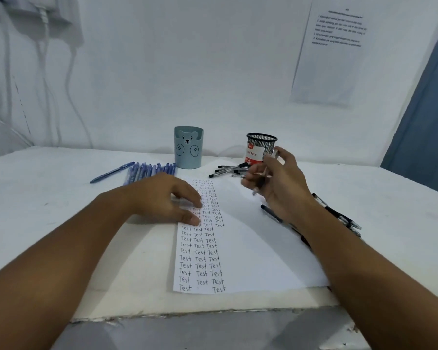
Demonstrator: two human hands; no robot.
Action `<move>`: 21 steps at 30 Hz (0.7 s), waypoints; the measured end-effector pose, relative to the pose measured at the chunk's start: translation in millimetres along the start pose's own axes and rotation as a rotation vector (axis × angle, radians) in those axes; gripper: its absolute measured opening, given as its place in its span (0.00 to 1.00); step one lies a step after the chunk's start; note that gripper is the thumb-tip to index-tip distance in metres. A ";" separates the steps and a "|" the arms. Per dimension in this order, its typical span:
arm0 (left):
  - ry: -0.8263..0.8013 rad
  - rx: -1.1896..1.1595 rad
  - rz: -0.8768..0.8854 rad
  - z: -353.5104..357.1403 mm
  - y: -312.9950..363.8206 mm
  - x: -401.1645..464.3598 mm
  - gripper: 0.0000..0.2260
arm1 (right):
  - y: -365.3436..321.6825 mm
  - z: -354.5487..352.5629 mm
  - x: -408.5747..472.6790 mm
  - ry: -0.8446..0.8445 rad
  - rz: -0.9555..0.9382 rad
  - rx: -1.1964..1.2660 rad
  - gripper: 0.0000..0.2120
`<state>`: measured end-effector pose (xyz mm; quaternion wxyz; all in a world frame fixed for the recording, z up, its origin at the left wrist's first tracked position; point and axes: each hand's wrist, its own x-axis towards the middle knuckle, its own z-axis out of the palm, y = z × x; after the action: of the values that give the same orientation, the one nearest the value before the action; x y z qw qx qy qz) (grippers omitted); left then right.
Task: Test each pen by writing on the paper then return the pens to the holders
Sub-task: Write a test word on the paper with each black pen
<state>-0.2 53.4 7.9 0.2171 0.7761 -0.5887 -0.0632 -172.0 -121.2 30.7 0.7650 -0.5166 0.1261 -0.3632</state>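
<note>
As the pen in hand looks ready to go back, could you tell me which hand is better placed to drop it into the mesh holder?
Right. The right hand already grips the pen beside the mesh holder; the left hand rests on the paper.

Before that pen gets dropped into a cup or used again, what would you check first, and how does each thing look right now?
1. Right hand grips a pen: ok.
2. Left hand presses the paper flat: ok.
3. Mesh cup upright, mouth clear: ok.
4. Bear cup upright: ok.
5. Room left on the paper for writing: ok, right side blank.
6. Pen tip out or capped: cannot tell.
</note>
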 end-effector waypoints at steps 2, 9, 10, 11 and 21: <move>-0.045 0.035 -0.021 -1.6 5.0 -2.4 0.26 | 5.8 -3.3 -5.1 -0.048 -0.058 -0.322 0.14; -0.098 0.090 -0.024 -4.2 9.5 -3.6 0.27 | 17.4 1.5 -39.9 -0.171 0.053 -0.428 0.12; -0.101 0.086 -0.023 -4.3 9.3 -4.0 0.27 | 18.2 2.6 -43.5 -0.173 0.073 -0.388 0.11; -0.103 0.081 -0.024 -4.5 9.3 -3.9 0.27 | 19.5 2.2 -46.1 -0.179 0.083 -0.348 0.09; -0.107 0.065 -0.036 -4.5 9.8 -2.2 0.28 | 28.5 -8.2 -46.2 -0.259 0.058 -0.424 0.14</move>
<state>-7.9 54.6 15.7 0.1591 0.7887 -0.5871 -0.0894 -197.2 -89.5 -6.4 0.6595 -0.7039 0.1154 -0.2371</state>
